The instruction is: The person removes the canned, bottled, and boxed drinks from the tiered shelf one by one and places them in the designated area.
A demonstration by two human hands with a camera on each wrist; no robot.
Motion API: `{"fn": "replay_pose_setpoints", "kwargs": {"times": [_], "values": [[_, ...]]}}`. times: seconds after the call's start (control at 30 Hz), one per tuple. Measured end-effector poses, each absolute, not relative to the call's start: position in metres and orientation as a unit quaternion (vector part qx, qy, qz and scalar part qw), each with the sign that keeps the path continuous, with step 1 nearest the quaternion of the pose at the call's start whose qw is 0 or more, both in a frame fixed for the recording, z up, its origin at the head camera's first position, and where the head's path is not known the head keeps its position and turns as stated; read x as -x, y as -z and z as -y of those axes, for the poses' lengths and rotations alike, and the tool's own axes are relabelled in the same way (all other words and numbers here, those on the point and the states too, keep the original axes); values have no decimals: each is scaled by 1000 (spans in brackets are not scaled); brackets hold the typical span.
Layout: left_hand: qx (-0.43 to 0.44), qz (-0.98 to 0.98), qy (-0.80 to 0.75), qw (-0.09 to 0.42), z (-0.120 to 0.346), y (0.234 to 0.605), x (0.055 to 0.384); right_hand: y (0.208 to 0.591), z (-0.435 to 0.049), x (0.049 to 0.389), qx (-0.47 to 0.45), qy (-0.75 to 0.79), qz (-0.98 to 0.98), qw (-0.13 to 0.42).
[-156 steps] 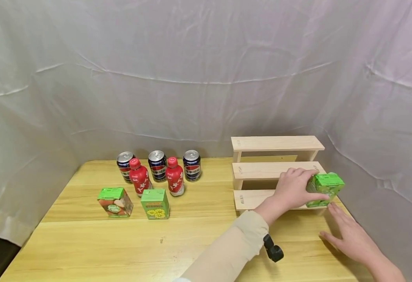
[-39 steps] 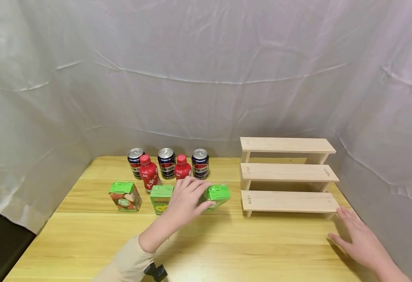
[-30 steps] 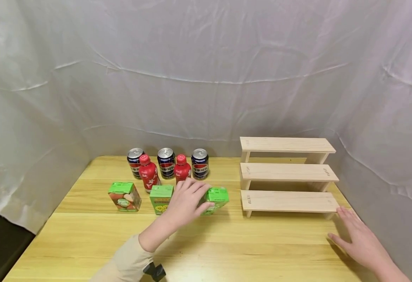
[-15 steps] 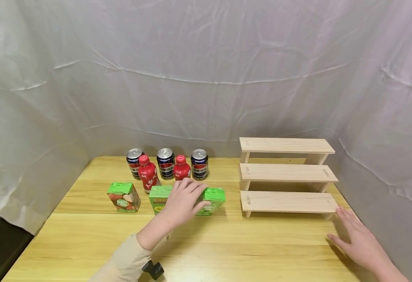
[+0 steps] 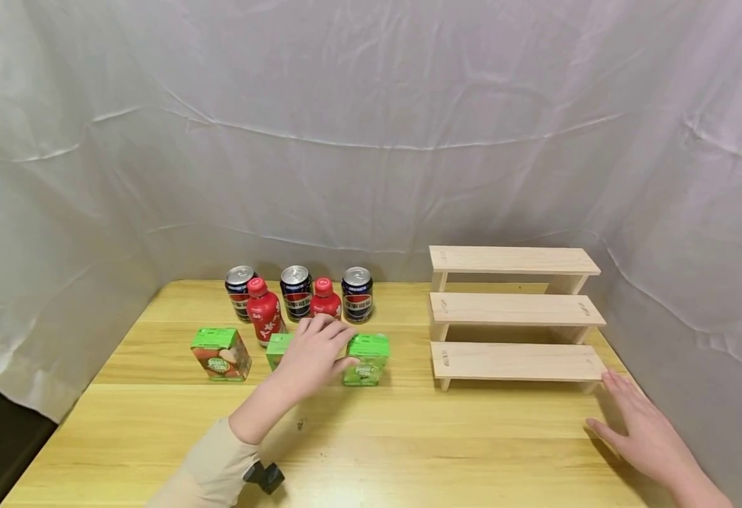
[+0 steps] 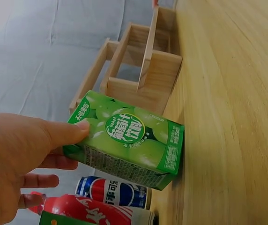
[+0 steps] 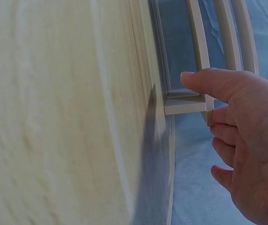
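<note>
My left hand (image 5: 312, 358) pinches a green juice box (image 5: 367, 358) with thumb and fingertips near its top. In the left wrist view the thumb lies on the front of the juice box (image 6: 127, 136), which shows grapes; its base is at or just above the tabletop. Left of it, a yellow-green juice box (image 5: 278, 347) is mostly hidden by my hand, and an apple juice box (image 5: 221, 356) stands farther left. My right hand (image 5: 640, 430), fingers extended, is at the right end of the lowest step of a wooden three-step rack (image 5: 517, 361); fingertips appear to touch it.
Behind the boxes stand two red bottles (image 5: 265, 314), the right one partly hidden by my left hand. Several dark blue cola cans (image 5: 357, 296) line the back. Grey cloth (image 5: 371, 141) walls the wooden table (image 5: 409, 444) at back and sides.
My left hand has carried the green juice box from the rack's right end leftward to the row of drinks. In the last second it slid slightly left and turned frontward. The right hand stayed put.
</note>
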State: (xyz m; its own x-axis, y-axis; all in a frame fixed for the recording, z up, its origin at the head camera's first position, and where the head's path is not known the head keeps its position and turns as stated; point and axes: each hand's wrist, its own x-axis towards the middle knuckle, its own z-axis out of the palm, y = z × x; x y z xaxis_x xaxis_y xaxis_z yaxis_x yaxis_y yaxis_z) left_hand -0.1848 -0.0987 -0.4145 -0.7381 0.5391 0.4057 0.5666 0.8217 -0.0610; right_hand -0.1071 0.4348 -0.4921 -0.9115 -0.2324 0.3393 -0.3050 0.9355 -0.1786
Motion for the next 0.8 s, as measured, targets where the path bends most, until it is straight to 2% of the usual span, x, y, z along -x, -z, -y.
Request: {"fn": "replay_pose_setpoints", "kwargs": {"times": [0.8], "values": [[294,938,56,173,111,414,190,492,-432,109,-136,-113,972,152]]}}
